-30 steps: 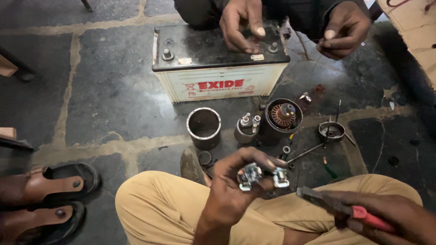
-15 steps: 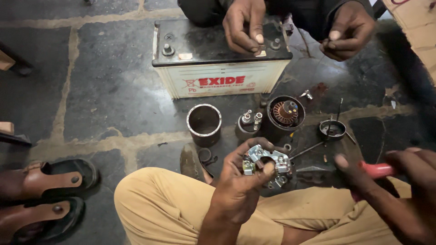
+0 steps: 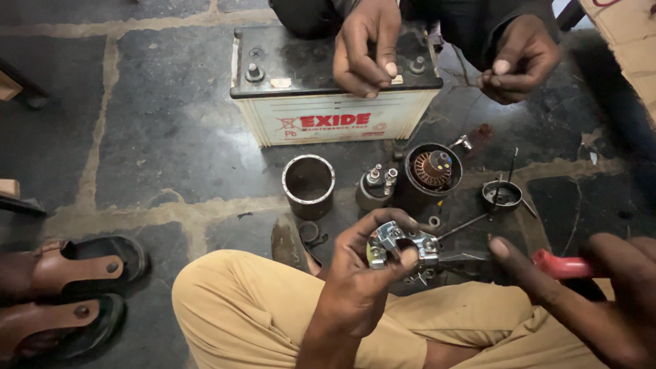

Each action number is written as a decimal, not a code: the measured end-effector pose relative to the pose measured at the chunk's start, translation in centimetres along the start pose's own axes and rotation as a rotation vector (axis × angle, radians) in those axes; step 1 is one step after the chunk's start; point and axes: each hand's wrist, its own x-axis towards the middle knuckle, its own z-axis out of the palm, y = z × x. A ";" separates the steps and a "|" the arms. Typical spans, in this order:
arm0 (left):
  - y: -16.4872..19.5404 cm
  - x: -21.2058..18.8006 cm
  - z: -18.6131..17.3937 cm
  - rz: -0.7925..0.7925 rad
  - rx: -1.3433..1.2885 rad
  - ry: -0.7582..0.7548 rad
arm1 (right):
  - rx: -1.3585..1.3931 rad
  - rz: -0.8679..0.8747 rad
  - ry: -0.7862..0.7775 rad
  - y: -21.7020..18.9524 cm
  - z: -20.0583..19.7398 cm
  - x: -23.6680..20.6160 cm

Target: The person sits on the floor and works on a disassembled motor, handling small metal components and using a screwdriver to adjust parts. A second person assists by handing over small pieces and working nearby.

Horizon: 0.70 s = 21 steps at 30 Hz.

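Note:
My left hand (image 3: 359, 273) grips a small metal brush-holder plate (image 3: 400, 244) above my tan-trousered knee. My right hand (image 3: 594, 287) holds red-handled pliers (image 3: 547, 263), whose dark jaws (image 3: 465, 260) meet the plate's right edge. On the floor beyond stand an open motor housing with copper windings (image 3: 430, 171), a small solenoid with two studs (image 3: 377, 186), a hollow metal cylinder (image 3: 309, 183) and a round end cap (image 3: 502, 195). A long bolt (image 3: 465, 224) lies between them.
A large battery with a black top and white sides (image 3: 328, 119) sits farther back; another person's two hands (image 3: 365, 48) (image 3: 519, 58) work over it, pinching thin wire. Brown sandals (image 3: 61, 294) lie at lower left. The floor is dark stone slabs.
My right hand has brought the pliers up and left, from low at the right to the plate's edge. My left hand has turned the plate slightly and held its place.

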 end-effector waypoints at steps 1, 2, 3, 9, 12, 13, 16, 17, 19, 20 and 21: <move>0.0 0.0 0.1 0.014 0.013 -0.008 | -0.008 0.001 0.005 0.0 0.1 -0.1; 0.1 0.0 0.2 0.023 0.041 0.000 | -0.004 0.003 -0.001 0.1 0.3 -0.3; 0.1 -0.1 0.3 0.032 0.068 0.007 | 0.000 0.005 -0.007 0.2 0.6 -0.6; -0.1 -0.2 1.0 0.052 0.029 0.037 | 0.095 0.039 -0.067 1.5 3.0 -2.7; -0.3 -0.1 0.9 0.009 -0.080 0.019 | 0.106 0.009 -0.153 1.9 3.6 -3.3; -0.3 -0.1 0.8 -0.002 -0.108 0.009 | 0.071 -0.017 -0.147 1.9 3.7 -3.3; -0.3 0.0 0.6 -0.111 -0.230 0.024 | -0.002 -0.062 0.021 1.8 3.7 -3.1; -0.2 0.0 0.6 -0.088 -0.188 0.024 | -0.012 -0.063 0.064 1.6 3.6 -3.0; -0.1 0.0 0.6 -0.037 -0.101 0.025 | -0.026 -0.052 0.115 1.4 3.4 -2.7; -0.1 0.0 0.7 -0.009 -0.069 0.015 | 0.004 -0.029 0.080 1.2 3.2 -2.6; 0.0 -0.2 0.8 0.017 -0.038 0.008 | 0.033 -0.005 0.045 1.1 3.1 -2.4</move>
